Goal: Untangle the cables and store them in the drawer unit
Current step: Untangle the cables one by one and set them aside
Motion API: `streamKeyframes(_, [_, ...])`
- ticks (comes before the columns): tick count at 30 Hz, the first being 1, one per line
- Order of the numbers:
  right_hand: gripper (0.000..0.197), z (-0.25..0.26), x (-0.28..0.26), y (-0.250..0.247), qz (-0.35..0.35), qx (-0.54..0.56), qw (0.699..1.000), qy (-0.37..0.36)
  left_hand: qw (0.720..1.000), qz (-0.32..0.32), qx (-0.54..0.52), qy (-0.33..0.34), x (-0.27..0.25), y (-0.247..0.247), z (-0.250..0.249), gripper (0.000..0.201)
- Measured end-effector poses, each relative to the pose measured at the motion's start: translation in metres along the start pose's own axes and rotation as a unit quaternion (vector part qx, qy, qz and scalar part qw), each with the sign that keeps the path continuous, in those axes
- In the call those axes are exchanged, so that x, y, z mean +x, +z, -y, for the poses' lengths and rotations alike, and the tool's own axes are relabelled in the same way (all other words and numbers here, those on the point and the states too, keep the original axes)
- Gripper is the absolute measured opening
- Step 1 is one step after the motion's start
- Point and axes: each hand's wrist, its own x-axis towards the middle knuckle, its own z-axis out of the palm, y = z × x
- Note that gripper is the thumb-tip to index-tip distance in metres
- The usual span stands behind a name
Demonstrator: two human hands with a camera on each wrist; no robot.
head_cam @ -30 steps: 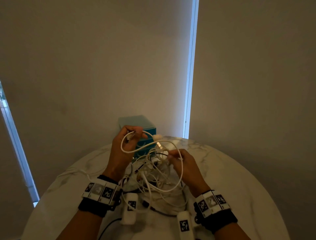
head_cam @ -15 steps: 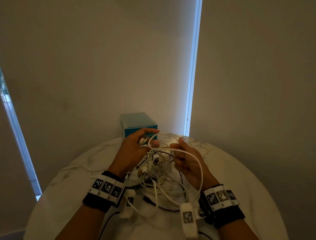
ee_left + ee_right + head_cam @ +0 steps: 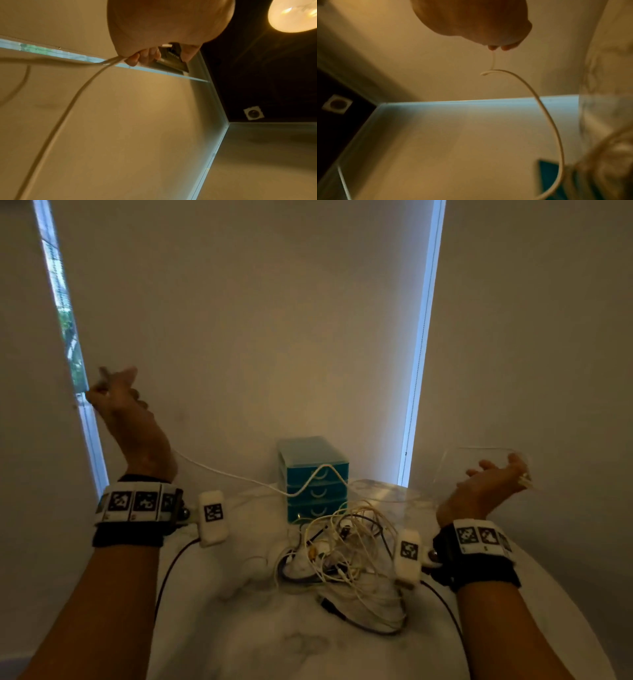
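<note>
Cable: a thin white cable (image 3: 239,478) was stretched between the two raised hands, sagging across the front of the drawers (image 3: 317,491) and rising in a small hump there; its right part was motion-blurred in the head view.
Left hand: the left hand (image 3: 120,402) was raised high at the left, near the window strip (image 3: 65,320), fingers (image 3: 137,59) curled round the cable; the left wrist view showed two strands (image 3: 109,62) leaving the fist.
Right hand: the right hand (image 3: 486,487) was raised at the right, palm up, pinching the cable's other end at the fingertips (image 3: 493,47); the other fingers were spread loosely.
Pile: the remaining tangle (image 3: 342,553) of white, cream and black cables lay on the table (image 3: 274,645), just in front of the drawers and between the forearms.
Drawers: a small teal unit with three drawers, all closed, stood at the table's far edge against the wall.
In the way: the stretched cable crossed the top drawer's front, and the tangle crowded the bottom drawer.
Around: tagged wristbands (image 3: 137,505) with white camera pods (image 3: 212,517) on both wrists; pale blinds behind; a ceiling lamp (image 3: 295,14) in the left wrist view.
</note>
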Motion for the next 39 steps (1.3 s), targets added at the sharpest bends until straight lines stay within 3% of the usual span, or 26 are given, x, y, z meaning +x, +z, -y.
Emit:
streamKeyframes(2, [0.037, -0.012, -0.028, 0.029, 0.041, 0.039, 0.998, 0.033, 0.997, 0.012, -0.056, 0.043, 0.004, 0.001, -0.018, 0.045])
streamKeyframes(4, [0.038, -0.03, -0.081, 0.065, 0.234, 0.007, 0.963, 0.137, 0.994, 0.037, -0.074, 0.069, -0.001, 0.007, -0.032, 0.054])
streamKeyframes(6, [0.051, -0.04, -0.138, 0.084, 0.465, -0.158, 0.852, 0.181, 0.994, 0.062, -0.06, 0.071, -0.006, 0.009, -0.038, 0.061])
streamKeyframes(7, [0.056, -0.045, -0.152, 0.085, 0.529, -0.191, 0.806, 0.187, 0.994, 0.07, -0.053, 0.065, -0.005, 0.007, -0.038, 0.058])
streamKeyframes(8, [0.057, -0.048, -0.156, 0.088, 0.553, -0.223, 0.785, 0.17, 0.995, 0.074, -0.046, 0.056, -0.003, 0.002, -0.036, 0.052])
streamKeyframes(9, [0.054, -0.046, -0.161, 0.094, 0.552, -0.237, 0.784, 0.156, 0.995, 0.077, -0.038, 0.047, 0.0, -0.005, -0.033, 0.044])
streamKeyframes(11, [0.034, -0.049, -0.151, 0.099, 0.514, -0.203, 0.815, 0.174, 0.994, 0.097, -0.028, 0.035, 0.001, -0.019, -0.027, 0.025])
streamKeyframes(13, [0.026, -0.048, -0.143, 0.088, 0.526, -0.234, 0.802, 0.157, 0.988, 0.152, -0.035, -0.004, -0.005, -0.025, -0.019, 0.02])
streamKeyframes(15, [0.026, -0.051, -0.142, 0.074, 0.569, -0.302, 0.757, 0.11, 0.964, 0.248, -0.018, -0.093, -0.017, -0.022, -0.007, 0.044])
streamKeyframes(17, [0.027, -0.051, -0.145, 0.064, 0.599, -0.32, 0.728, 0.093, 0.909, 0.357, 0.046, -0.212, -0.036, -0.014, 0.007, 0.084])
streamKeyframes(19, [0.029, -0.05, -0.146, 0.055, 0.598, -0.306, 0.737, 0.079, 0.844, 0.43, 0.105, -0.302, -0.06, -0.005, 0.022, 0.114])
streamKeyframes(22, [0.032, -0.048, -0.142, 0.038, 0.578, -0.303, 0.757, 0.034, 0.775, 0.486, 0.144, -0.378, -0.093, 0.004, 0.043, 0.129])
streamKeyframes(26, [0.038, -0.05, -0.134, 0.014, 0.584, -0.335, 0.739, 0.005, 0.738, 0.528, 0.195, -0.373, -0.127, 0.015, 0.055, 0.12])
streamKeyframes(30, [0.033, -0.056, -0.121, 0.003, 0.588, -0.39, 0.707, -0.034, 0.735, 0.537, 0.2, -0.363, -0.145, 0.019, 0.062, 0.125])
streamKeyframes(32, [0.027, -0.057, -0.117, 0.003, 0.601, -0.415, 0.682, -0.033, 0.732, 0.547, 0.191, -0.357, -0.149, 0.018, 0.062, 0.121])
streamKeyframes(35, [0.023, -0.054, -0.115, 0.0, 0.623, -0.448, 0.64, -0.039, 0.698, 0.593, 0.166, -0.367, -0.155, 0.02, 0.065, 0.102])
streamKeyframes(39, [0.02, -0.053, -0.118, -0.001, 0.645, -0.453, 0.611, -0.07, 0.678, 0.603, 0.215, -0.362, -0.155, 0.018, 0.076, 0.127])
